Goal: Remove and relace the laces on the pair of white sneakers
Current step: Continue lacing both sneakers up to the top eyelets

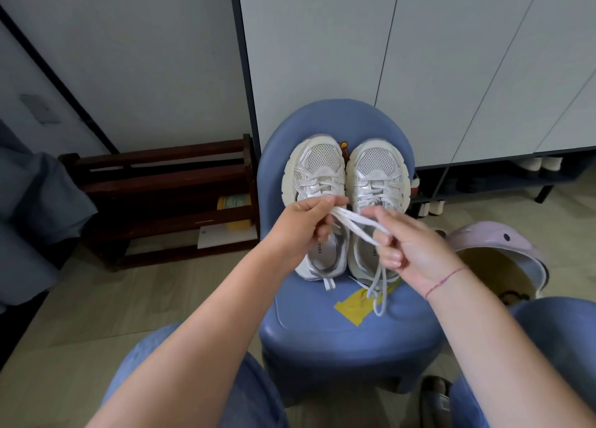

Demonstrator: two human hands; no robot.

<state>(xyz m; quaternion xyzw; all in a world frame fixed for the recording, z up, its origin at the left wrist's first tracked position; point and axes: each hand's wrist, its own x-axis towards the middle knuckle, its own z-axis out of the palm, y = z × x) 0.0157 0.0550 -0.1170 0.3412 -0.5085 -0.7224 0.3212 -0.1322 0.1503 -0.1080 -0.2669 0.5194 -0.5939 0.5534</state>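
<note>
View from the head, looking down. 2 white sneakers stand side by side on the seat of a blue chair (322,327), toes toward the far wall: the left sneaker (317,169) and the right sneaker (375,169), touching along their inner edges.

The left hand (309,221) and the right hand (409,243) are raised over the near halves of the shoes, close together but not touching. Each pinches the white lace (354,222), whose strands are stretched between them. 2 loose ends hang from the right hand over the heel of the right sneaker.

Progress: laces cross the far eyelets of both shoes, so neither is stripped at this moment. Which shoe the held lace belongs to cannot be told. Whether it is a bow being undone at the start or knotted at the end also cannot be judged here; at most 1 knot is in hand.

Surroundings: a patch of yellow tape (351,306) lies on the near part of the seat. A dark wooden rack (161,182) stands to the left, tall white cupboard doors (419,72) rise behind the chair, and a pale purple bin (503,253) sits to the right on a light wood floor (113,298).
</note>
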